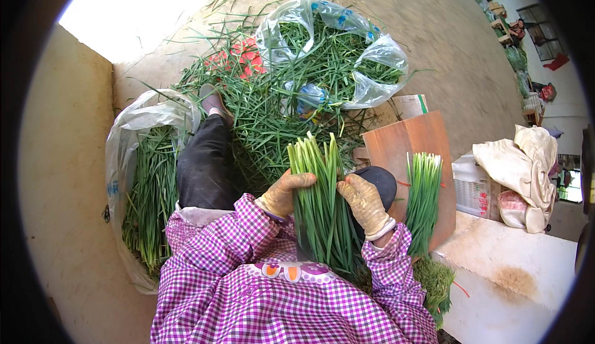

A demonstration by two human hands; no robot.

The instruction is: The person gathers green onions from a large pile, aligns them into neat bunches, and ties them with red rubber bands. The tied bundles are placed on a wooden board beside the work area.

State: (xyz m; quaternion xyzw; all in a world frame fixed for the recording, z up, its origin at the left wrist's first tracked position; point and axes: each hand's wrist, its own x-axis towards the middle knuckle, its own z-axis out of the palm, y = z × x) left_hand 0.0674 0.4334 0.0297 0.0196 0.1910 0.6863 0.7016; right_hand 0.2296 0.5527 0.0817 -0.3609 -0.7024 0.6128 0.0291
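Note:
A thick bunch of green garlic chives (325, 204) stands between my two gloved hands, its pale cut ends pointing away from me and the leaves hanging towards my lap. My left hand (284, 194) grips the bunch from the left, thumb laid across the stems. From the right, my right hand (367, 203) holds the same bunch with bent fingers against its edge. Both gloves are yellowish and stained. To the right, a second, neater bunch of chives (424, 200) lies on a brown wooden board (399, 135), with a red tie (403, 183) at it.
Loose chive leaves (260, 130) heap on the floor ahead, around an open clear plastic bag (379, 90) of leaves. Another plastic bag (122, 158) with chives stands at my left beside a wall (65, 158). At right are a white ledge (516, 260), a crate (469, 186) and a cream cloth (516, 158).

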